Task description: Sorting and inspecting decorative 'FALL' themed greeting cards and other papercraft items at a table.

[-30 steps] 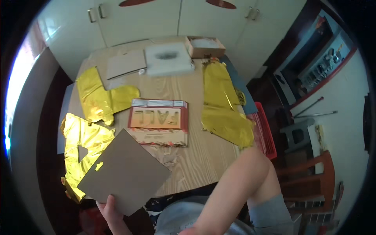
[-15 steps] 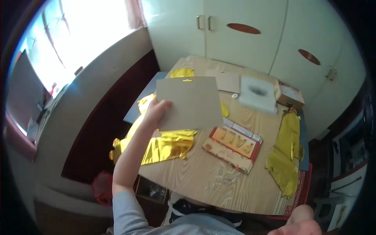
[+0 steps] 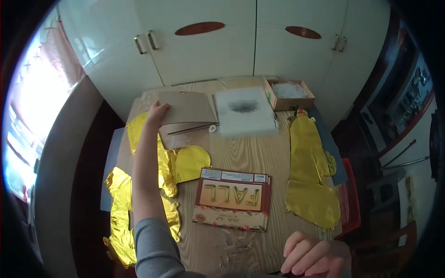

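My left hand reaches to the far left of the table, its thumb and fingers closed on the left edge of a grey-brown cardboard sheet. The sheet lies tilted over similar cardboard. Near the front right edge, my right hand hangs with loosely bent fingers and nothing visible in them. Between my arms sits a printed cardboard package with balloon letters pictured on it. Flat gold foil balloons lie around my left forearm, which hides part of them.
Another gold foil balloon lies along the right side. At the back are a stack of translucent plastic bags, a small white roll and an open box holding clear plastic. Clear scraps lie in front. A red basket stands beside the table.
My left hand has carried the cardboard sheet away from me, down to the back left of the table. My right hand has turned from palm up to fingers bent downward. The view has shifted.
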